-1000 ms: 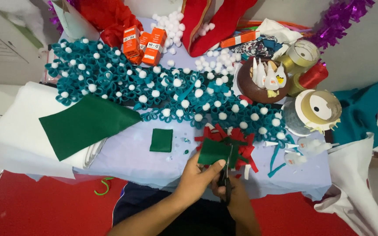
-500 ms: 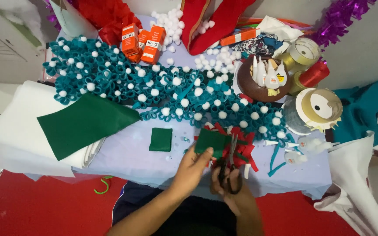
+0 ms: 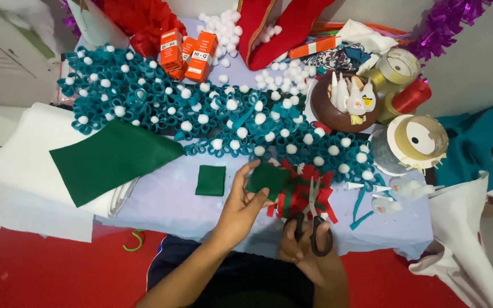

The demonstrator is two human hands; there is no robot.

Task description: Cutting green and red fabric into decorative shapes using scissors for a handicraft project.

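My left hand (image 3: pixel 239 206) pinches a small dark green felt square (image 3: pixel 267 179) and holds it upright just above the table's front edge. My right hand (image 3: pixel 308 251) grips black-handled scissors (image 3: pixel 313 219) with the blades pointing away from me, right beside that felt piece. Red felt bow pieces (image 3: pixel 303 191) lie under the blades. A second small green felt square (image 3: pixel 210 180) lies flat on the pale lilac tablecloth (image 3: pixel 161 199), left of my left hand.
A large green felt sheet (image 3: pixel 112 157) rests on folded white fabric (image 3: pixel 27 154) at left. Teal felt flowers with white pompoms (image 3: pixel 201 111) cover the middle. Orange boxes (image 3: pixel 186 52), a brown bowl of glue tubes (image 3: pixel 346 102) and ribbon spools (image 3: pixel 420 140) stand behind and right.
My left hand has lifted the small green felt piece up and away from me. The scissors have shifted forward beside it, over the red bow pieces.
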